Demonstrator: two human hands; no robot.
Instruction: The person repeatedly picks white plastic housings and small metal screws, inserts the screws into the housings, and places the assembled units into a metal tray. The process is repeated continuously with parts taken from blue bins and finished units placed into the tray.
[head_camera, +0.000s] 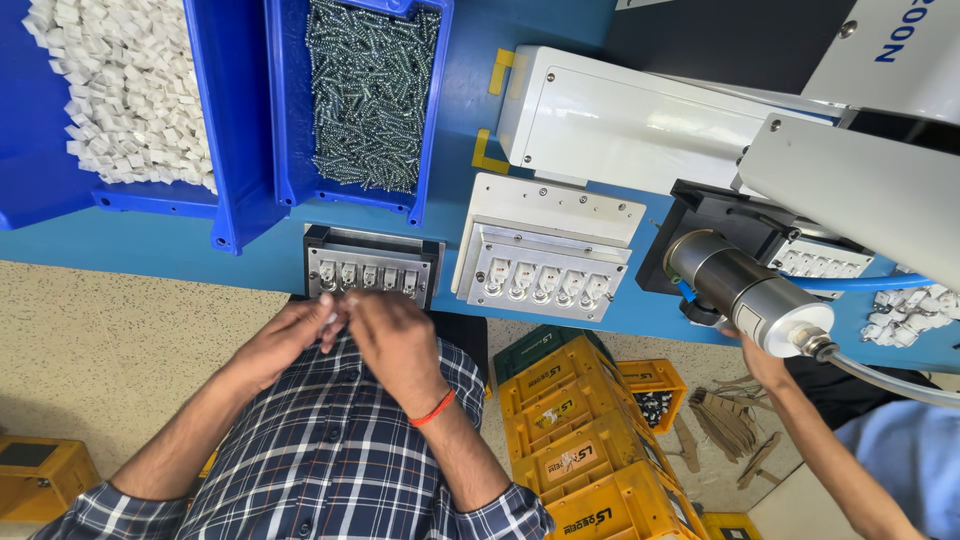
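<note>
My left hand (283, 338) and my right hand (392, 335) meet just below a dark metal fixture (372, 262) that holds a row of small white parts. The fingertips of both hands pinch one small white part (332, 318) between them at the fixture's front edge. An orange band circles my right wrist. A second, white fixture (545, 250) with a row of similar parts lies to the right, untouched.
Two blue bins stand at the back: one of small white parts (130, 90), one of screws (370, 95). A white machine (640, 125) and a steel cylinder tool (745, 290) sit at right. Another person's arm (820, 440) reaches in there. Yellow crates (580, 450) stand on the floor.
</note>
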